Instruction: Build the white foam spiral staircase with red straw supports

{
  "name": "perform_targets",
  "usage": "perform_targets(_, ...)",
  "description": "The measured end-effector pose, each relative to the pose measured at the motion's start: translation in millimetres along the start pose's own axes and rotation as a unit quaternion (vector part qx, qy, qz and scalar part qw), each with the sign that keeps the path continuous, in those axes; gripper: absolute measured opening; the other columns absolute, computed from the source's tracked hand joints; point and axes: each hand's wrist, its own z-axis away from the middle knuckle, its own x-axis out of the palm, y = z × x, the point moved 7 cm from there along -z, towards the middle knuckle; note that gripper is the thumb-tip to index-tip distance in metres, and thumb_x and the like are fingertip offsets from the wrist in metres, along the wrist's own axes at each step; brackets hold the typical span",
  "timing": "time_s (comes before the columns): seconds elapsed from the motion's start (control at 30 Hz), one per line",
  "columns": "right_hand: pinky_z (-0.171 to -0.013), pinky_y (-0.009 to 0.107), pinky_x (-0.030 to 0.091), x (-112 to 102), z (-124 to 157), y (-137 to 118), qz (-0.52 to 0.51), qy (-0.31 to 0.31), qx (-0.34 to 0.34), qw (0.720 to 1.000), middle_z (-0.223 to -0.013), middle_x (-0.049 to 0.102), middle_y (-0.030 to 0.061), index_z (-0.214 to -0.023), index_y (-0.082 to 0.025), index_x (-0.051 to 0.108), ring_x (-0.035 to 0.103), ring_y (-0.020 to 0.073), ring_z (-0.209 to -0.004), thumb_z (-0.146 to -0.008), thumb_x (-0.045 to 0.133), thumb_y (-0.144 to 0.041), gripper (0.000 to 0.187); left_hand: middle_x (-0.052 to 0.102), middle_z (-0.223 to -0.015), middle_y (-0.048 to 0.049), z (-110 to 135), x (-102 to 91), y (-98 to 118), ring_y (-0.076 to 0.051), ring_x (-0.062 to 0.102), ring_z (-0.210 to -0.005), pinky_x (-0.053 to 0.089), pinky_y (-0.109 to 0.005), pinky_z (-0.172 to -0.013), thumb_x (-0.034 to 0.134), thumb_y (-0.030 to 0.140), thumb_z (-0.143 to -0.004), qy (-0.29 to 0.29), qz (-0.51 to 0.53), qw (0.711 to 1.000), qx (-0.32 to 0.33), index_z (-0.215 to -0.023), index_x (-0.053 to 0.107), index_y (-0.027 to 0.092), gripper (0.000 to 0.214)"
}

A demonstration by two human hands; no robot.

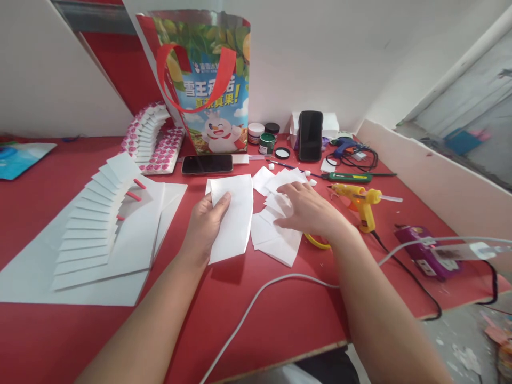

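My left hand point(208, 221) grips a white paper sheet point(234, 218), thumb on its front face and fingers behind; the sheet looks folded or doubled at the top. Over a loose pile of white paper pieces point(276, 234) hovers or rests my right hand point(302, 205), its fingers and thumb apart; whether the fingertips touch the paper I cannot tell. On the left, a curved stepped row of white paper slats point(86, 229) stands on white boards point(134, 245), with a few small pink sticks point(134, 196) beside it.
A yellow hot glue gun point(362, 200) lies right of my right hand, near a purple box point(428, 250). A white cable point(272, 280) crosses the front of the red table. Behind are phones point(207, 164), paint jars point(266, 143), a printed bag point(216, 85) and a pink-flowered piece point(150, 141).
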Motion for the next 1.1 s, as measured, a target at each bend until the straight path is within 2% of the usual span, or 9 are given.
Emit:
perform_targets(0.13,-0.076,0.038,0.048,-3.9,-5.4,4.4,0.014,0.046,0.038,0.998,-0.105,0.071,0.0135,-0.113,-0.016,0.067,0.063,0.0298,-0.096,-0.079,0.058,-0.01,0.035,0.076,-0.078,-0.0048,-1.7,-2.2,-3.7,-0.024,0.074,-0.069,0.06,-0.033,-0.064,0.083,0.044,-0.076,0.0,0.01,1.0,0.0,-0.1,0.072,0.018,0.037)
perform_targets(0.23,-0.068,0.037,0.047,-20.5,-2.9,13.0,-0.125,0.145,0.065,0.979,-0.09,0.07,0.0071,-0.118,-0.019,0.067,0.062,0.0229,-0.074,-0.078,0.054,-0.011,0.043,0.078,-0.083,-0.0064,-1.9,-2.2,-4.7,-0.026,0.075,-0.073,0.06,-0.034,-0.066,0.085,0.044,-0.074,-0.002,0.014,1.0,0.0,-0.102,0.072,0.018,0.04)
perform_targets(0.4,-0.065,0.037,0.054,-39.8,8.3,14.7,-0.488,0.239,0.019,0.84,-0.098,0.067,0.0018,-0.138,-0.032,0.053,0.063,0.0179,-0.071,-0.084,0.056,-0.032,0.054,0.078,-0.082,-0.0054,0.1,-0.1,-2.1,-0.027,0.076,-0.08,0.061,-0.038,-0.076,0.083,0.041,-0.076,0.012,0.02,1.0,0.006,-0.102,0.071,0.018,0.037)
perform_targets(0.53,-0.071,0.035,0.057,-35.4,9.8,4.6,-0.626,0.25,0.024,0.738,-0.092,0.062,0.0002,-0.104,-0.028,0.061,0.066,0.0172,-0.082,-0.077,0.067,-0.033,0.028,0.077,-0.083,-0.005,-0.8,2.6,-6.6,-0.027,0.076,-0.085,0.06,-0.039,-0.08,0.079,0.038,-0.078,0.01,0.038,0.999,0.011,-0.102,0.07,0.018,0.033)
perform_targets(0.6,-0.068,0.031,0.055,-21.5,5.6,-6.5,-0.662,0.203,0.036,0.721,-0.082,0.058,-0.0012,-0.087,-0.025,0.057,0.063,0.015,-0.076,-0.072,0.072,-0.031,0.022,0.076,-0.082,-0.0052,-2.0,5.4,-10.8,-0.026,0.075,-0.081,0.059,-0.037,-0.077,0.078,0.039,-0.079,-0.009,0.044,0.999,0.004,-0.101,0.069,0.017,0.033)
perform_targets(0.67,-0.062,0.028,0.05,-5.0,1.8,-20.0,-0.659,0.144,0.042,0.737,-0.074,0.055,-0.0033,-0.081,-0.023,0.055,0.058,0.0124,-0.066,-0.07,0.075,-0.032,0.025,0.075,-0.079,-0.0046,-2.7,6.7,-14.7,-0.024,0.074,-0.075,0.058,-0.036,-0.072,0.077,0.04,-0.079,-0.016,0.042,0.999,-0.013,-0.099,0.068,0.017,0.031)
perform_targets(0.77,-0.055,0.027,0.041,16.9,0.1,-35.7,-0.594,0.084,0.054,0.798,-0.065,0.051,-0.0058,-0.081,-0.022,0.057,0.049,0.0106,-0.057,-0.07,0.077,-0.036,0.026,0.073,-0.073,-0.0023,-2.1,4.2,-14.9,-0.024,0.073,-0.071,0.058,-0.035,-0.068,0.076,0.035,-0.076,0.017,0.041,0.999,-0.03,-0.096,0.068,0.018,0.027)
perform_targets(0.93,-0.055,0.027,0.035,29.5,3.3,-48.3,-0.436,0.082,0.06,0.894,-0.06,0.046,-0.0068,-0.074,-0.022,0.058,0.042,0.0112,-0.056,-0.072,0.075,-0.036,0.022,0.075,-0.075,-0.0022,-4.1,0.1,-9.2,-0.025,0.075,-0.081,0.059,-0.035,-0.075,0.072,0.029,-0.076,0.064,0.092,0.994,-0.009,-0.09,0.066,0.019,0.02)
perform_targets(1.1,-0.05,0.027,0.033,27.4,6.2,-46.0,-0.426,0.12,0.087,0.893,-0.055,0.04,-0.0087,-0.072,-0.024,0.052,0.04,0.0113,-0.051,-0.074,0.071,-0.035,0.023,0.079,-0.095,-0.0039,-14.0,-5.1,-12.4,-0.026,0.074,-0.104,0.058,-0.036,-0.088,0.067,0.032,-0.085,0.064,0.143,0.987,0.023,-0.095,0.066,0.02,0.015)
